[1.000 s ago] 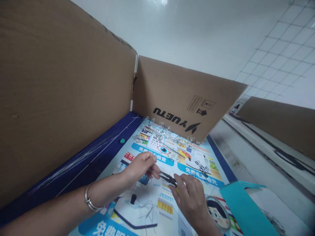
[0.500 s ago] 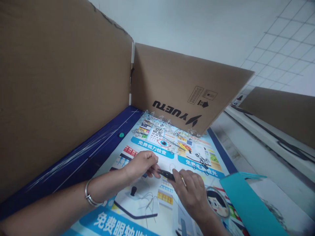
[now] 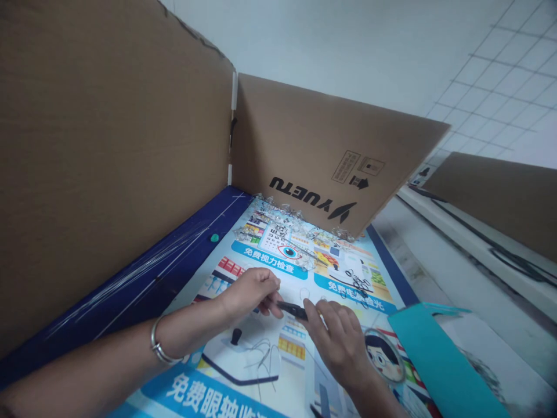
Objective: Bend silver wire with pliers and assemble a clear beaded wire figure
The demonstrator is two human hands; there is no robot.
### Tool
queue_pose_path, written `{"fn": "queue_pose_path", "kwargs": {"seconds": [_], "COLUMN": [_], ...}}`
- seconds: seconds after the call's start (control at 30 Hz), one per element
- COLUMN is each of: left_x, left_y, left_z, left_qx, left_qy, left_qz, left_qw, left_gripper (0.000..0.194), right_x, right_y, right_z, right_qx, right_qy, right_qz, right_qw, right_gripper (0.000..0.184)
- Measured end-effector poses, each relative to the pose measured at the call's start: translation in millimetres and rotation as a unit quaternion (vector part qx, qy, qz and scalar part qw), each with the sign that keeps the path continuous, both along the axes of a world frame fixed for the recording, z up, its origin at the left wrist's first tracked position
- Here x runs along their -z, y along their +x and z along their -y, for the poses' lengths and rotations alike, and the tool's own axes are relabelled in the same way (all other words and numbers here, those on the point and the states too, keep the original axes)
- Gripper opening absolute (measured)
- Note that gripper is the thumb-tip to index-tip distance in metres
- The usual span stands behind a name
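My left hand [image 3: 250, 293], with a silver bangle on its wrist, has its fingers pinched together over a printed poster [image 3: 243, 255]; what they pinch is too small to make out. My right hand [image 3: 339, 339] grips small black pliers [image 3: 292, 310], whose jaws point left and meet the fingertips of my left hand. Thin bent wires [image 3: 263, 363] lie on the poster just below the hands, beside a small black knob [image 3: 235, 336].
Cardboard walls [image 3: 108, 145] stand at the left and back. Clear beads [image 3: 278, 217] pile at the back wall's foot; small black rings [image 3: 359, 283] lie to the right. A teal sheet [image 3: 439, 366] and a round lens [image 3: 383, 354] sit at the right.
The view has tipped slightly, so the back wall sits higher in frame. Both hands stay together at the pliers, shifted a little left and up.
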State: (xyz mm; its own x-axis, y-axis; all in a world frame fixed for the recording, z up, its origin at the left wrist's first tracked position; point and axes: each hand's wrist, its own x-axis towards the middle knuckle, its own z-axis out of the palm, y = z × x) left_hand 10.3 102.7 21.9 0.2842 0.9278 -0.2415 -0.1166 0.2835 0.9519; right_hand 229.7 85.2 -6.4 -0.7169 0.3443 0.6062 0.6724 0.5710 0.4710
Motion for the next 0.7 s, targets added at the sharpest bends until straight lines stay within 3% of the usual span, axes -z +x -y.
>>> {"fn": "queue_pose_path", "kwargs": {"seconds": [0.7], "left_x": [-2.7], "left_y": [1.5], "left_z": [2.9], "left_qx": [0.014], "left_qy": [-0.02], "left_qz": [-0.002], "left_qw": [1.0], "left_gripper": [0.024], "right_x": [-5.5], "right_y": [-0.9], "right_z": [0.1], "right_qx": [-0.032], "right_qy": [-0.012], "right_qz": [0.003], "right_qw": [0.999], "right_gripper": [0.032]}}
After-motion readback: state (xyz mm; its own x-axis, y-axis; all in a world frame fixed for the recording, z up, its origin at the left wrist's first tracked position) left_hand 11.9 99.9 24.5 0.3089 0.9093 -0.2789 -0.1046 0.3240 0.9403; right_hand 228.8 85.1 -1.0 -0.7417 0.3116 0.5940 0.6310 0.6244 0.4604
